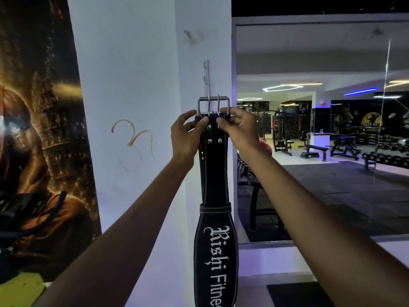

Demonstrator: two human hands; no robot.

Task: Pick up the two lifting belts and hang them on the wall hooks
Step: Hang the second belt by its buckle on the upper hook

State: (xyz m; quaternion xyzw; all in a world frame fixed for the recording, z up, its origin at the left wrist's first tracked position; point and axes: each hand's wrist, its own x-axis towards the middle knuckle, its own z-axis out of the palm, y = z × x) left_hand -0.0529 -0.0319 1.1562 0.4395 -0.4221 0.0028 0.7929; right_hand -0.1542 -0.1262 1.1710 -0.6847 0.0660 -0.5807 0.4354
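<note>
White pillar [132, 63] in a gym, large wall mirror [321, 129] to its right, dark poster [39, 107] to its left. Head view only.

Black lifting belt [213, 173] held upright against the pillar's corner, double-prong metal buckle [213, 105] at the top, printed tail hanging down out of frame. Thin metal wall hook [207, 74] mounted just above the buckle, its long shank reaching down to the buckle frame; hard to tell whether the buckle is actually caught on it. Second belt not in view.

Left hand [187, 135] pinching the belt's top left edge, fingers [202, 125] closed on the leather just under the buckle. Right hand [238, 127] mirroring it on the right edge, likewise closed on the belt. Both arms raised and extended forward, wrists roughly level.

Likely risks: letting go before the buckle frame sits fully over the hook, so the heavy belt drops; loose prongs swinging and blocking the opening; a slim hook bending or slipping the buckle off sideways.
</note>
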